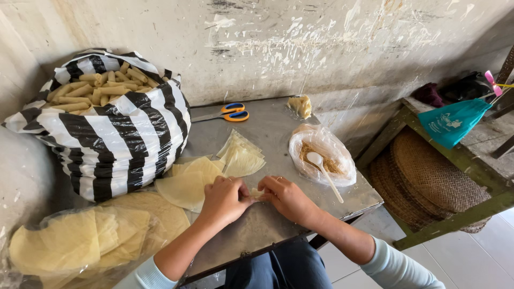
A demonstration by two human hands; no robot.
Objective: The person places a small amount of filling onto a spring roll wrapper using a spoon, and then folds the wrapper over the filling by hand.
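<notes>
A small folded pastry wrapper [257,193] is pinched between the closed fingers of the left hand [225,199] and right hand [288,197] on the metal table [278,131]. Cut wrapper pieces [242,155], a filling bag with white spoon [323,168], scissors [227,113] and a striped bag of finished rolls [101,84] are seen around.

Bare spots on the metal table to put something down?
Bare grey metal table between the orange-handled scissors, the wedge-cut pale wrappers and the clear plastic bag of brown filling; also the near edge below both hands. Crowded: left side, by the black-and-white striped bag and wrapper stacks.
</notes>
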